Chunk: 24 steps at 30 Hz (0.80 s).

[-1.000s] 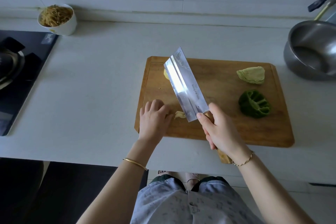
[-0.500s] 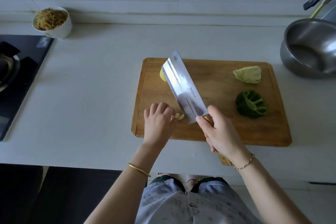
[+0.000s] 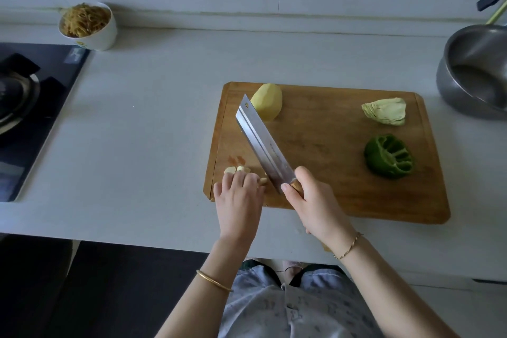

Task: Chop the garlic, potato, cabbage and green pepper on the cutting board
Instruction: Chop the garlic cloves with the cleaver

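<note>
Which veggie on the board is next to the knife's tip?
The yellow potato, at the board's far left corner beside the knife. The cabbage and green pepper lie far right; the garlic is by the left hand.

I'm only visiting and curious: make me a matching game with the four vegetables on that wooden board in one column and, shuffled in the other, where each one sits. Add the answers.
Things:
1. potato
2. cabbage
3. green pepper
4. garlic

Places on the cutting board:
A. near left corner, at the left hand
B. far right corner
C. far left corner, by the tip of the cleaver
D. right side, hollow facing up

Pairs: 1-C, 2-B, 3-D, 4-A.
</note>
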Available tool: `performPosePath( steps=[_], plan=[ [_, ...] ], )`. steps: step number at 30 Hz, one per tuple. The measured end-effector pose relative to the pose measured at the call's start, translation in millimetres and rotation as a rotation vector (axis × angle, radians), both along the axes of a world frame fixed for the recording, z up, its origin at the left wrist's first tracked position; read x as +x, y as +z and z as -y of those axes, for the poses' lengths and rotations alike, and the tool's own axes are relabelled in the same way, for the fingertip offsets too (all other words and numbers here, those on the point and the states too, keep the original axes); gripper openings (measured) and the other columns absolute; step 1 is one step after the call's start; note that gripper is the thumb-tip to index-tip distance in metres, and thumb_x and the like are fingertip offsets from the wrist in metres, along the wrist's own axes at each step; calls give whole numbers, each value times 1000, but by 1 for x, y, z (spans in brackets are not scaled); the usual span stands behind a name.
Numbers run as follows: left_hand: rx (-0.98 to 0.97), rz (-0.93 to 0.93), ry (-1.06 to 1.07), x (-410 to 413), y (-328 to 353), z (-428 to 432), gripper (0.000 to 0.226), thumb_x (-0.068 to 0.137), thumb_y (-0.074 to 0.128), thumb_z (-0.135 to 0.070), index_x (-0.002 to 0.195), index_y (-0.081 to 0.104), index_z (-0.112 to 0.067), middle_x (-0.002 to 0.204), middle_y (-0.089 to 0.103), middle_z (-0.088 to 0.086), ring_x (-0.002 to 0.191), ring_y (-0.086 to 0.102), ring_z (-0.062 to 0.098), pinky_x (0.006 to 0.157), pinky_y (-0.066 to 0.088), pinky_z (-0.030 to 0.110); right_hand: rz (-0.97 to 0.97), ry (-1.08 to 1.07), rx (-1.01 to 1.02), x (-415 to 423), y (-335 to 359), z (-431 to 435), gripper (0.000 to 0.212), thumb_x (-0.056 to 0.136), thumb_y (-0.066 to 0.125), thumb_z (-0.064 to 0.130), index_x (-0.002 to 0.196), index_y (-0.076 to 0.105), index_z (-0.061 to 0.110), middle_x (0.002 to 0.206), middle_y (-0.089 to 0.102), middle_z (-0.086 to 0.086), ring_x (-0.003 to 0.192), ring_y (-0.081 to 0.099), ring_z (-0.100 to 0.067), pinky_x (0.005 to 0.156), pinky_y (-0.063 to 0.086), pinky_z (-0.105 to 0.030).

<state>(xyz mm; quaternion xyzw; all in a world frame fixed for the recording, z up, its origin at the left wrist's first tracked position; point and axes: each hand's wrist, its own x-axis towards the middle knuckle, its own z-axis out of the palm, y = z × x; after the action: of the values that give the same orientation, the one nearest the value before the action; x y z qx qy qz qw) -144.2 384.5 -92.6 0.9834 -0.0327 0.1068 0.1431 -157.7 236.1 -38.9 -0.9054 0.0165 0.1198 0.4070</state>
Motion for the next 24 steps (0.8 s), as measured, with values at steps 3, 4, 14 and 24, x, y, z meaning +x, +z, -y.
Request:
performPosePath(
  steps=[3,4,14,24],
  plan=[
    [-27,-6,15,0,-2,2,21,71,82,-19,70,61,-16,73,63,-1,72,57,24,64,42,36,-12,6,-5,1,0,-1,21,97,49,29,88,42,12,60,45,7,48,48,-11,43,45,-32],
    [-33,-9,26,0,-3,4,20,72,81,-19,70,61,-16,73,63,-2,71,56,23,64,41,36,-11,3,-10,2,1,-1,21,97,49,29,88,42,12,60,45,7,47,48,-11,43,45,-32],
    [-153,-43,114,-2,-7,15,16,79,74,-19,72,60,-16,72,64,-1,72,57,24,64,42,38,32,-28,-29,0,9,0,25,96,50,28,83,38,11,58,42,5,46,43,-15,42,43,-35],
    [-232,-72,140,-1,-7,19,22,83,67,-12,68,51,-15,68,58,-1,65,49,21,63,36,33,-9,-37,-43,-1,11,-8,24,97,48,30,93,45,7,63,51,-2,54,55,-23,48,50,-44]
  ],
)
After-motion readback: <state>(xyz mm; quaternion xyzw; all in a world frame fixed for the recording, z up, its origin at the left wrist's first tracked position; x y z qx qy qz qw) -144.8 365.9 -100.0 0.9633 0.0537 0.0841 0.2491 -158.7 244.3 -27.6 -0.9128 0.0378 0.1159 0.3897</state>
